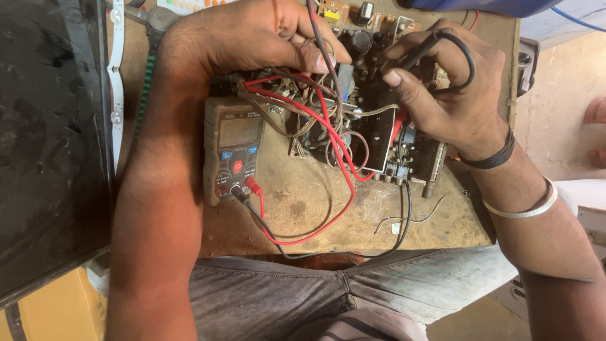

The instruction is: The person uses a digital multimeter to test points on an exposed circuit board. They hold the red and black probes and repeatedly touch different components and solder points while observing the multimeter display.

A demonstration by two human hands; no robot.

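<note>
My left hand is at the top middle of the frame, fingers curled down on a bunch of wires over the circuit board. My right hand is at the upper right, pinched shut on a black probe that points down at the board. The board lies in the middle of the wooden bench. Just left of it, under my left wrist, sits the brown meter. A red lead and a black lead plug into its bottom and loop across the bench. A dark flat panel fills the left side.
</note>
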